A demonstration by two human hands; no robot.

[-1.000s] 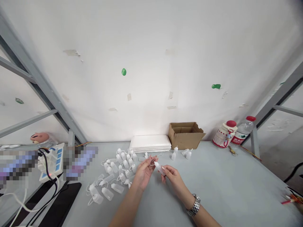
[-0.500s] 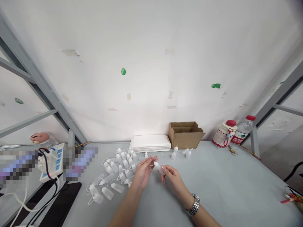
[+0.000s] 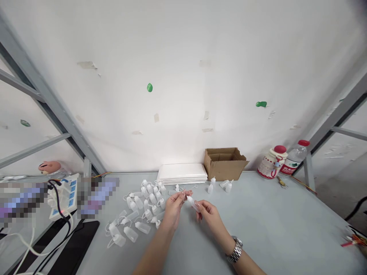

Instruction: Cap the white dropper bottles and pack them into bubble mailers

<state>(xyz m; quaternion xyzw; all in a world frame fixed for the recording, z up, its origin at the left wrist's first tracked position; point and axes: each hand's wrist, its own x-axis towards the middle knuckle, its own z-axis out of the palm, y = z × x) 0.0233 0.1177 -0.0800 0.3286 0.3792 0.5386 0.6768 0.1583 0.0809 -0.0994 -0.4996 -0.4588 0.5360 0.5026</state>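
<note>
My right hand point(image 3: 208, 211) is closed around the lower body of a small translucent squeeze bottle point(image 3: 192, 203), tilted with its nozzle up and to the left. At the nozzle end, the fingers of my left hand point(image 3: 175, 206) are pinched together on the bottle's looped cap strap, which they mostly hide. Both hands are held over the grey table point(image 3: 258, 221). To the left of my left hand lie many similar bottles point(image 3: 138, 202), some upright and others on their sides, with thin loops at their tops.
Several more bottles point(image 3: 228, 186) are in front of an open cardboard box point(image 3: 223, 168). Beside the box lies a stack of white sheets or packets point(image 3: 182, 173). A cream jar point(image 3: 272, 162) and a water bottle point(image 3: 295, 158) stand at the right. A cabled power strip point(image 3: 64, 196) and black slabs point(image 3: 74, 248) occupy the left.
My left hand has turned slightly and its fingers have drawn closer around the strap, so less of the loop shows. My right hand keeps hold of the bottle almost in place.
</note>
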